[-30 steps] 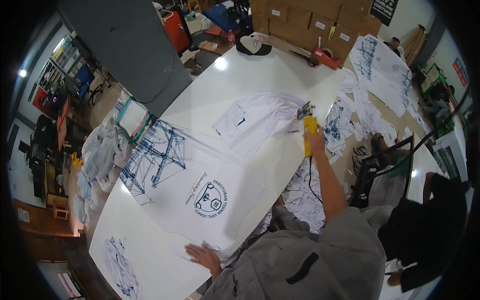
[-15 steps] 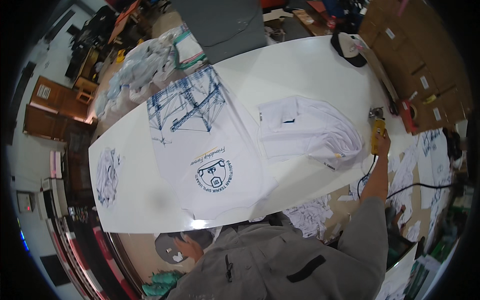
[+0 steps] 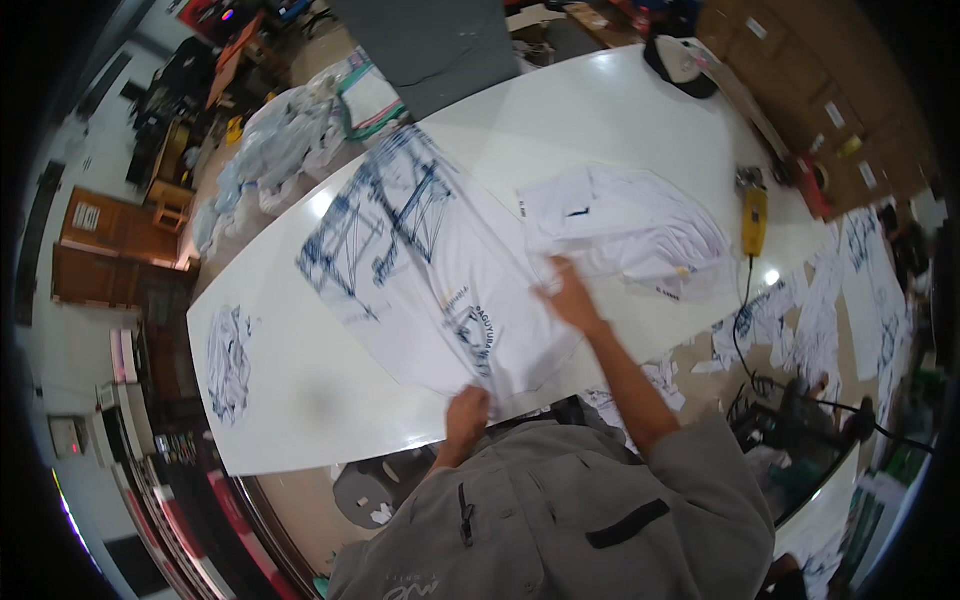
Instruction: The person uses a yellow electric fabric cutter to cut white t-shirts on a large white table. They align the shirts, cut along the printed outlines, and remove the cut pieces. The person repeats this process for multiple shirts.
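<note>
A white printed fabric piece (image 3: 385,330), with blue lattice drawing and round logo, lies on the white table, lifted into a fold down its middle. My left hand (image 3: 466,415) is closed on its near edge. My right hand (image 3: 568,295), slightly blurred, is over that piece's right side, fingers apart. To the right rests a bunched white garment piece (image 3: 625,225). Beyond it a yellow electric cutting tool (image 3: 754,218) lies by itself, its cord hanging over the table's edge.
A black-and-white cap (image 3: 680,65) and red tape dispenser (image 3: 810,190) are at the far right, beside cardboard boxes (image 3: 800,100). A crumpled fabric bundle (image 3: 228,365) sits on the table's left. Plastic-wrapped bundles (image 3: 270,150) stand behind, beside a grey pillar (image 3: 440,40). Scraps (image 3: 800,330) lie right.
My right hand has let go of the cutting tool and moved left to the printed piece. My left hand has risen to grasp its near edge, and the piece is now creased upward.
</note>
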The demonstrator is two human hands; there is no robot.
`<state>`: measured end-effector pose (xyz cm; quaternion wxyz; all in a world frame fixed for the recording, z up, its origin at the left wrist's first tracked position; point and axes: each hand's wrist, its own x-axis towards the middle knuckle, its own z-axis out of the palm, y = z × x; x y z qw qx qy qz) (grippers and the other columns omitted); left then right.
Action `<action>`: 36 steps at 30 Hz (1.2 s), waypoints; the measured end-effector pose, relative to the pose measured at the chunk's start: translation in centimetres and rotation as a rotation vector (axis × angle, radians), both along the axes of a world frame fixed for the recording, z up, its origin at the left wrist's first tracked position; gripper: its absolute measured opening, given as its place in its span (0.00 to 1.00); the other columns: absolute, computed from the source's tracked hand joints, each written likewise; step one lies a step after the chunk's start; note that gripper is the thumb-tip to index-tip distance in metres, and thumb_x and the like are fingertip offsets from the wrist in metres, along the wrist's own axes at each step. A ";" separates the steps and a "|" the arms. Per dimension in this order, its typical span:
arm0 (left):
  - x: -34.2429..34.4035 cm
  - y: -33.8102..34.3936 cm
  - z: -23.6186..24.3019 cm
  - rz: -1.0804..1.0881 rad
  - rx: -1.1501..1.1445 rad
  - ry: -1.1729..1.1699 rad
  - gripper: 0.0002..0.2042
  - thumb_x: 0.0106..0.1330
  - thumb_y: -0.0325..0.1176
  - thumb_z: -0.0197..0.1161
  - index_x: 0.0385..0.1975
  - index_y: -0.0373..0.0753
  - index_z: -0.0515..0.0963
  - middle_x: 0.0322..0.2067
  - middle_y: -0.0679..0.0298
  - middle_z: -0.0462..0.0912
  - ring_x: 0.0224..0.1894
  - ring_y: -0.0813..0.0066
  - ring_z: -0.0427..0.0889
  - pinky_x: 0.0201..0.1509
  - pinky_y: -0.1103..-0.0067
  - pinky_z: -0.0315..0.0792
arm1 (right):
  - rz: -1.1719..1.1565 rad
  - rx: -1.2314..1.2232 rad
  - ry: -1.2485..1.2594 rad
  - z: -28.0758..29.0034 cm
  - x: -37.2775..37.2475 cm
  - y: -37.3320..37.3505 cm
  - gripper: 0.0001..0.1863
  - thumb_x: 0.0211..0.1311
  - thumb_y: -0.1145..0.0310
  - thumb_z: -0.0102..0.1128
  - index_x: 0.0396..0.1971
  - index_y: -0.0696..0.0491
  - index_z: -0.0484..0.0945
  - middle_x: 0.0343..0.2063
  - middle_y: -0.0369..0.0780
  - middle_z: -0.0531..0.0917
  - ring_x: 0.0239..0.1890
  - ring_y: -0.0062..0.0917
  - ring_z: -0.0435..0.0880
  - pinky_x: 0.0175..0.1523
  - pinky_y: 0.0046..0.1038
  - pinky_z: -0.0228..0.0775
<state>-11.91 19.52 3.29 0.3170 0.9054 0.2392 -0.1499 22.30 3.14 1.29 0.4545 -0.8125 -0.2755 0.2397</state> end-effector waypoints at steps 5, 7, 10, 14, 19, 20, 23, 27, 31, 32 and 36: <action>5.1 -3.0 6.5 -0.347 -0.876 0.159 0.14 0.74 0.37 0.68 0.51 0.36 0.87 0.49 0.59 0.91 0.54 0.68 0.86 0.62 0.71 0.77 | 0.438 -0.184 0.027 4.3 -16.0 5.3 0.59 0.52 0.43 0.78 0.82 0.38 0.56 0.71 0.57 0.72 0.66 0.54 0.79 0.67 0.47 0.74; 5.7 -2.9 8.5 -0.428 -0.988 0.190 0.14 0.74 0.37 0.69 0.53 0.36 0.88 0.51 0.60 0.91 0.55 0.70 0.86 0.64 0.72 0.76 | 0.577 -0.319 0.165 2.9 -17.6 2.9 0.47 0.55 0.50 0.76 0.76 0.41 0.68 0.63 0.56 0.80 0.61 0.50 0.83 0.66 0.45 0.74; 6.6 0.2 9.9 -0.392 -1.094 0.188 0.16 0.74 0.37 0.69 0.56 0.36 0.87 0.55 0.62 0.90 0.58 0.72 0.84 0.66 0.72 0.75 | 0.640 -0.425 0.278 -0.9 -17.1 -6.0 0.25 0.64 0.53 0.67 0.58 0.47 0.87 0.55 0.51 0.88 0.57 0.46 0.85 0.63 0.43 0.75; 12.3 4.3 7.2 -0.079 -0.911 -0.039 0.18 0.74 0.39 0.68 0.56 0.34 0.86 0.54 0.59 0.89 0.60 0.70 0.83 0.69 0.72 0.72 | 0.014 -0.446 0.591 -3.9 -16.1 -27.1 0.20 0.72 0.58 0.62 0.55 0.53 0.88 0.47 0.43 0.91 0.46 0.33 0.88 0.53 0.40 0.82; 25.3 4.1 1.1 -0.279 -0.117 -0.296 0.31 0.78 0.49 0.62 0.74 0.38 0.69 0.73 0.49 0.72 0.75 0.52 0.70 0.79 0.61 0.63 | -1.183 -0.115 0.500 -4.5 -7.3 -46.0 0.19 0.73 0.58 0.60 0.49 0.59 0.85 0.41 0.44 0.86 0.42 0.33 0.85 0.50 0.41 0.79; 27.2 3.4 0.1 -0.363 -0.001 -0.334 0.32 0.78 0.50 0.61 0.76 0.40 0.67 0.76 0.51 0.68 0.78 0.52 0.64 0.80 0.56 0.58 | -1.224 -0.130 0.297 -3.5 -4.2 -48.5 0.24 0.75 0.54 0.57 0.51 0.62 0.84 0.40 0.48 0.86 0.42 0.32 0.83 0.51 0.40 0.76; 30.5 0.9 -2.0 -0.532 0.282 -0.369 0.36 0.77 0.56 0.58 0.80 0.45 0.61 0.82 0.57 0.55 0.84 0.52 0.50 0.82 0.43 0.46 | -1.448 0.038 0.065 1.4 4.5 -53.4 0.19 0.71 0.60 0.60 0.55 0.54 0.80 0.43 0.39 0.82 0.41 0.26 0.77 0.44 0.36 0.70; 30.5 0.9 -2.2 -0.509 0.397 -0.218 0.40 0.76 0.62 0.56 0.83 0.51 0.56 0.85 0.64 0.46 0.86 0.52 0.41 0.81 0.33 0.34 | -1.362 -0.230 -0.220 2.5 8.5 -54.3 0.35 0.67 0.61 0.66 0.73 0.53 0.71 0.46 0.49 0.88 0.49 0.37 0.86 0.54 0.40 0.76; 24.1 7.4 -1.0 -0.450 0.481 -0.126 0.43 0.73 0.67 0.57 0.84 0.56 0.55 0.86 0.67 0.43 0.86 0.48 0.38 0.79 0.31 0.28 | -0.794 -1.018 -0.187 -3.1 0.7 -50.9 0.28 0.71 0.58 0.60 0.66 0.56 0.78 0.63 0.54 0.82 0.64 0.47 0.81 0.70 0.43 0.70; 21.8 9.7 -0.6 -0.427 0.460 -0.064 0.44 0.71 0.68 0.58 0.84 0.57 0.55 0.86 0.67 0.44 0.86 0.46 0.38 0.79 0.30 0.28 | -0.787 -0.897 0.104 -4.3 -2.1 -49.0 0.21 0.69 0.59 0.61 0.54 0.57 0.83 0.53 0.51 0.86 0.54 0.46 0.86 0.61 0.43 0.76; 8.8 17.8 1.4 -0.312 0.475 0.025 0.47 0.65 0.65 0.68 0.82 0.58 0.58 0.86 0.66 0.44 0.86 0.43 0.38 0.78 0.29 0.29 | -0.508 -0.668 0.086 -4.7 -12.8 -36.2 0.14 0.64 0.64 0.68 0.39 0.62 0.88 0.24 0.45 0.88 0.24 0.31 0.88 0.32 0.34 0.79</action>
